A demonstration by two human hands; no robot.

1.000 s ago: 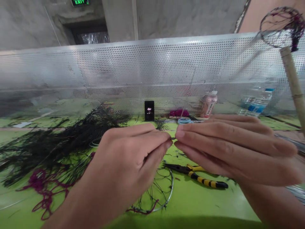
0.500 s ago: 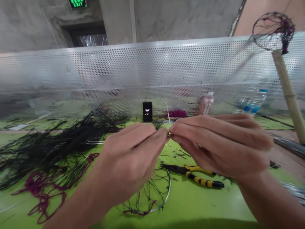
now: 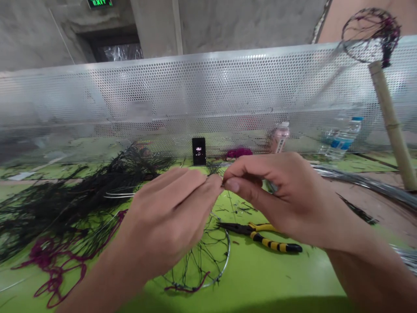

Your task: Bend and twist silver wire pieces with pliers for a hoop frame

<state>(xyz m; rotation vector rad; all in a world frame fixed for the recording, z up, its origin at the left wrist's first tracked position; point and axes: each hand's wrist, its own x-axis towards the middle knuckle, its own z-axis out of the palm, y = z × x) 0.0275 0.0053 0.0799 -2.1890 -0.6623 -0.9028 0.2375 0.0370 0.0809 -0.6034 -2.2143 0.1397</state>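
My left hand is closed, its fingertips pressed together just above the middle of the table. Thumb and forefinger of my right hand pinch right beside them, nearly touching. A tiny dark bit shows where the fingertips meet; the fingers cover what it belongs to. Below the hands lies a wire hoop strung with dark netting and a purple cord end, partly behind my left hand. Long-nose pliers with yellow and black handles rest under my right hand, their jaws at the hoop's edge.
Dark strands are heaped at left, with tangled purple cord in front. A phone stands by the perforated metal divider. Two bottles, pink and clear, stand at the back. A bamboo pole and wire bundle occupy the right.
My right hand has turned and its fingers have curled in, so the thumb and forefinger pinch now shows. Both hands sit slightly further left in view, and the whole view has shifted a little.
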